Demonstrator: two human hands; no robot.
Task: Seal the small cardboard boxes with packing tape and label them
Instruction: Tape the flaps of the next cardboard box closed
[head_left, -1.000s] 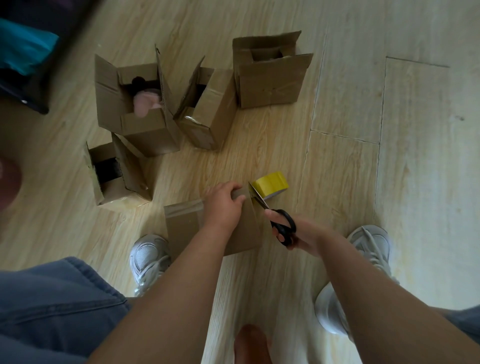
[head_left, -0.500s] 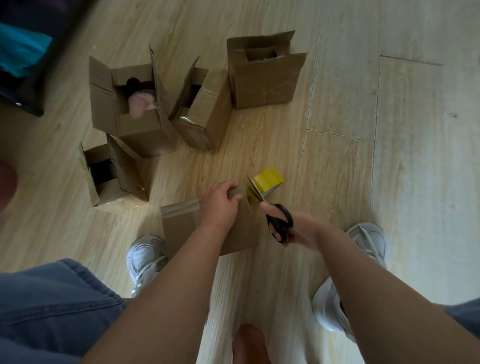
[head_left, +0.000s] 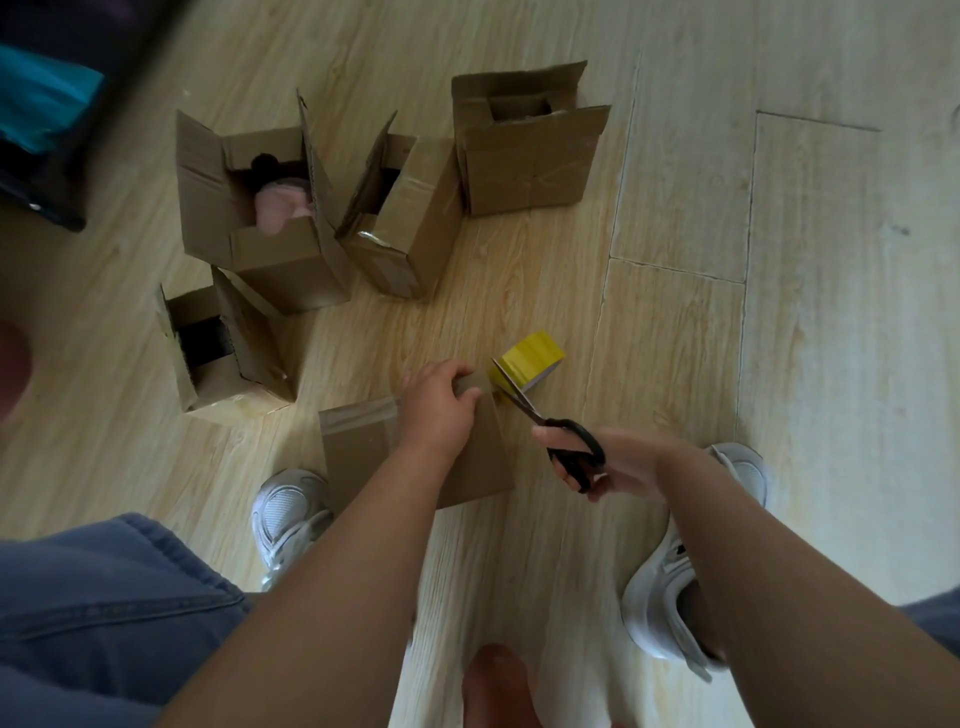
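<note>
A small closed cardboard box (head_left: 358, 457) lies on the wooden floor between my feet, with clear tape across its top. My left hand (head_left: 439, 408) grips the box's far right edge, fingers curled over it. A yellow tape roll (head_left: 532, 356) hangs just beyond that edge. My right hand (head_left: 613, 462) holds black-handled scissors (head_left: 566, 441), whose blades reach up-left to the strip between the box and the roll.
Several open cardboard boxes stand behind: one with a pink item (head_left: 265, 208), one tilted (head_left: 405, 218), one at the back right (head_left: 530, 145), one at the left (head_left: 223, 348). My white shoes (head_left: 288, 514) flank the box. Dark furniture (head_left: 47, 130) fills the top left.
The view has shifted slightly. The scissor blades have stayed at the tape between the box and the roll, and my right hand has drawn a little back toward me.
</note>
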